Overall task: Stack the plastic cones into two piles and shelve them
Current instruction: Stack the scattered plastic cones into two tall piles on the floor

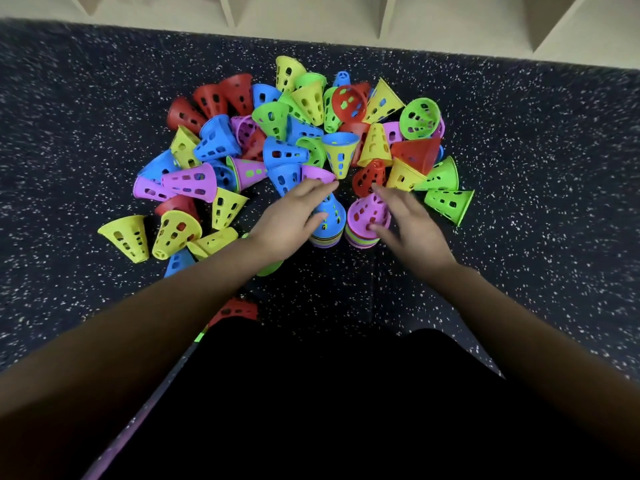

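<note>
A yellow cone (124,237) lies on its side at the left end of the heap (277,133), well in from the left edge of the floor (69,133). The heap spreads across the middle of the floor: red, blue, purple, green and yellow cones, tumbled over and against each other. Beyond it, the shelf (311,15) runs along the floor's far edge.

Nearer me, a red cone (235,310) lies half hidden under my left forearm.

My left hand (294,220) reaches over the near side of the heap. Its fingers are stretched out almost straight, and their tips are just beside a purple cone at the heap's edge. It holds nothing; the thumb lies against the blue pile (329,220). That pile stands upright just to the right of the hand, with a blue cone on top and other colours showing at its base.

The purple pile (367,220) stands upright right beside the blue one, close enough that I cannot tell whether they touch.

My right hand (405,223) is spread loosely and grips nothing. Its thumb touches the purple pile's top cone, and its fingertips point at a red cone in the heap.

A green cone (446,200) lies on its side at the heap's right end, well short of the floor's right edge.
</note>
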